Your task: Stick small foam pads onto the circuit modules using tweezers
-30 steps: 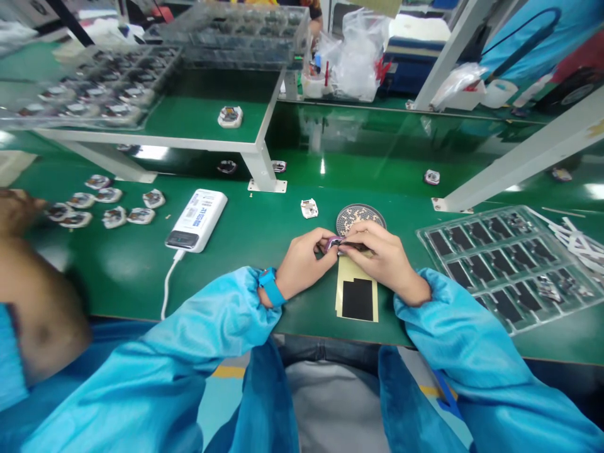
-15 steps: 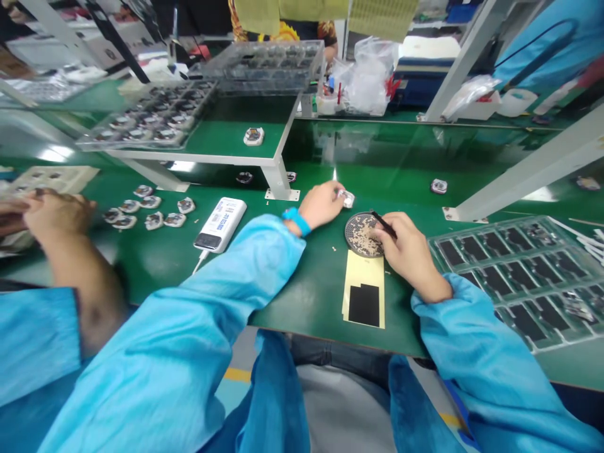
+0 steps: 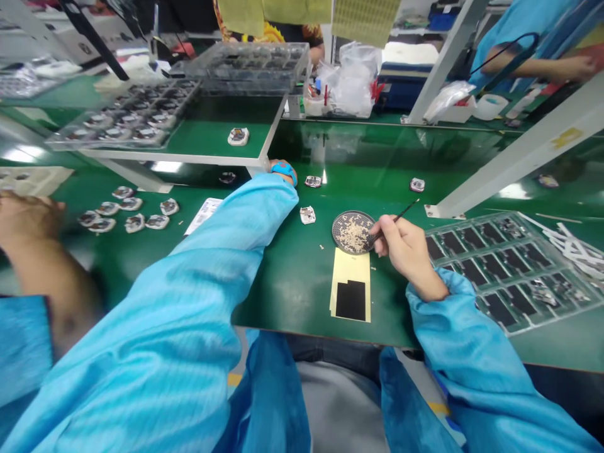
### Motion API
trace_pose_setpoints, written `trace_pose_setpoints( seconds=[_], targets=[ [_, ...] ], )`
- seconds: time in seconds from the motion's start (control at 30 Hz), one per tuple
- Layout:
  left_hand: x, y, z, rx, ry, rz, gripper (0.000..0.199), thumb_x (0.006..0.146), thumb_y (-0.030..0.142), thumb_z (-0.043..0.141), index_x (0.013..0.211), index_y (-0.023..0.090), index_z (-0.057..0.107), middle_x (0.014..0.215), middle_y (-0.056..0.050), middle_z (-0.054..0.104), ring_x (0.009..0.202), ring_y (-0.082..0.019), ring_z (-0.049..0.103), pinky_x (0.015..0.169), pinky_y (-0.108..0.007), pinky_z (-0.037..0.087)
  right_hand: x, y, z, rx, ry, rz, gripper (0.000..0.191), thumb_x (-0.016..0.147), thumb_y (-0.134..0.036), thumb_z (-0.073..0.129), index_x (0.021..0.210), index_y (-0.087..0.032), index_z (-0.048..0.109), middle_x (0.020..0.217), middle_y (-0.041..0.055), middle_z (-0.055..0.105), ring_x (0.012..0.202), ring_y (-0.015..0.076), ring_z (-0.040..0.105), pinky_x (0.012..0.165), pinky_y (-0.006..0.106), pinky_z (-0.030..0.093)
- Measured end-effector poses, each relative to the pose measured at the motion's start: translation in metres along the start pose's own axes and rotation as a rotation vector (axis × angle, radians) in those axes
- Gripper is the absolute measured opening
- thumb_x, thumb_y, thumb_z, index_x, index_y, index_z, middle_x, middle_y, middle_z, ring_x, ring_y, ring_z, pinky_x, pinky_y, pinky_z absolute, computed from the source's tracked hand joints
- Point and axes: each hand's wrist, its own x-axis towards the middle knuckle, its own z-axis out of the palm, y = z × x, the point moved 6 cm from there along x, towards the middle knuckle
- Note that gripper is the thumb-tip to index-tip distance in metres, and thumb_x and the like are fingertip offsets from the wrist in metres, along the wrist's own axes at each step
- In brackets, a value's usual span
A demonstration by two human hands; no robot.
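Note:
My left hand (image 3: 274, 165) reaches to the shelf's front leg, its wrist in a blue band. The shelf and sleeve hide its fingers. My right hand (image 3: 400, 246) is closed around a thin black stick-like tool (image 3: 406, 209), one end pointing up to the right. The hand is at the right rim of a round dark dish (image 3: 336, 234) that holds many tiny beige pieces (image 3: 353, 230). Under the dish's near edge lies a yellow sheet (image 3: 346, 267) bearing a black patch (image 3: 351, 301). Two small white-rimmed electronic units, one nearer (image 3: 307, 215) and one farther (image 3: 313, 181), lie left of the dish.
A clear tray (image 3: 491, 277) with black rectangles lies at right, beside white strips (image 3: 573, 245). Several similar units (image 3: 134, 223) are grouped at left, near a co-worker's hand (image 3: 31, 220). My left sleeve partly covers a white device (image 3: 202, 214). The shelf (image 3: 226, 113) carries unit trays.
My left hand has left the white unit it was touching and moved left and away toward the shelf leg. The tool in my right hand has turned, its end now pointing up right.

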Motion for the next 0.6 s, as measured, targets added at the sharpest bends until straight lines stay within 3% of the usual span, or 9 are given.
trace_pose_setpoints(
  seconds=[0.1,0.17,0.23,0.3,0.43,0.5,0.6],
  targets=[
    [-0.009,0.007,-0.004,0.09,0.021,-0.067,0.038,0.096,0.027,0.063,0.119,-0.002,0.058,0.118,-0.023,0.064,0.116,-0.033,0.06,0.104,-0.053,0.044,-0.009,0.012,0.013,0.248,-0.214,0.182,0.035,0.086,-0.049,0.075,0.095,-0.017,0.066,0.072,0.0039,0.073,0.056,0.0139,0.066,0.053,0.027,0.054],
    [-0.028,0.023,-0.013,0.09,0.063,-0.019,0.047,0.095,0.029,0.061,0.128,-0.004,0.052,0.122,-0.026,0.062,0.118,-0.036,0.059,0.104,-0.052,0.041,-0.019,0.017,0.018,0.311,-0.287,0.244,0.038,0.08,-0.046,0.082,0.096,-0.016,0.064,0.076,0.0056,0.075,0.063,0.0166,0.071,0.06,0.03,0.06],
    [-0.062,0.044,-0.024,0.016,0.101,0.118,0.05,0.093,0.035,0.064,0.129,0.002,0.054,0.12,-0.021,0.064,0.113,-0.034,0.061,0.101,-0.047,0.042,-0.03,0.023,0.019,0.292,-0.298,0.263,0.036,0.08,-0.044,0.082,0.093,-0.016,0.064,0.076,0.0055,0.075,0.068,0.0176,0.074,0.066,0.032,0.063],
    [-0.11,0.067,-0.028,-0.14,0.09,0.351,0.044,0.091,0.039,0.064,0.125,0.011,0.058,0.114,-0.014,0.067,0.107,-0.029,0.063,0.095,-0.041,0.043,-0.04,0.029,0.02,0.245,-0.298,0.251,0.032,0.082,-0.043,0.081,0.091,-0.017,0.065,0.082,0.0058,0.075,0.075,0.0184,0.075,0.072,0.033,0.064],
    [-0.209,0.092,-0.007,-0.315,-0.135,0.828,0.037,0.091,0.04,0.062,0.122,0.02,0.063,0.118,-0.008,0.067,0.107,-0.025,0.062,0.089,-0.038,0.041,-0.057,0.041,0.022,0.169,-0.279,0.203,0.026,0.084,-0.04,0.079,0.092,-0.019,0.065,0.09,0.0055,0.076,0.081,0.0205,0.076,0.072,0.033,0.064],
    [-0.234,0.089,0.009,-0.315,-0.21,0.865,0.033,0.093,0.039,0.061,0.122,0.022,0.064,0.118,-0.008,0.066,0.104,-0.024,0.06,0.086,-0.038,0.039,-0.061,0.044,0.02,0.142,-0.247,0.173,0.023,0.085,-0.037,0.078,0.093,-0.02,0.066,0.09,0.0048,0.075,0.081,0.0204,0.076,0.073,0.033,0.064],
    [-0.242,0.082,0.024,-0.316,-0.247,0.788,0.044,0.091,0.042,0.065,0.13,0.021,0.061,0.123,-0.01,0.063,0.107,-0.026,0.057,0.086,-0.039,0.038,-0.064,0.047,0.018,0.133,-0.214,0.162,0.022,0.085,-0.036,0.078,0.097,-0.021,0.067,0.091,0.0047,0.076,0.081,0.0203,0.076,0.074,0.034,0.064]
  ],
)
